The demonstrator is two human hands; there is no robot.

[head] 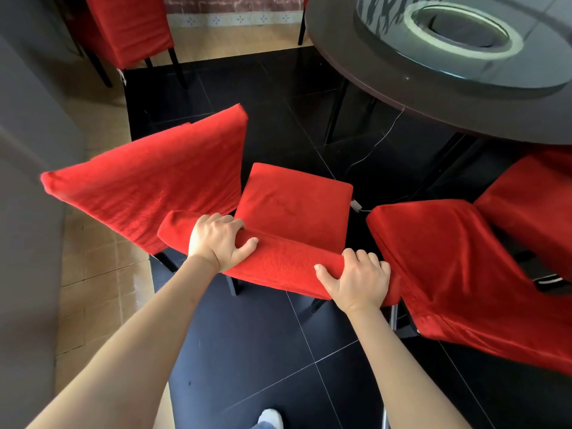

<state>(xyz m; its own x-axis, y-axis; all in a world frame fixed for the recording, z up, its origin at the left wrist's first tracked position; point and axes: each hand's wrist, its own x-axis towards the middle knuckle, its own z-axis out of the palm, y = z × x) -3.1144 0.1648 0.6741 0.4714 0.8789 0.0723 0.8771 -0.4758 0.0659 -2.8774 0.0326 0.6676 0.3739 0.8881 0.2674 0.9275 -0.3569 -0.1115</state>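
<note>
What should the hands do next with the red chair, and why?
Probably push the red chair gently toward the round table: the left hand and right hand both grip its backrest, and dark floor shows between chair and table.

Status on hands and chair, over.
Left hand and right hand grip red fabric-covered chair back. Left red chair and right red chair crowd it; round dark table ahead.

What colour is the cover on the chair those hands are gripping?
The chair cover is plain bright red, clearest in the head view.
</note>
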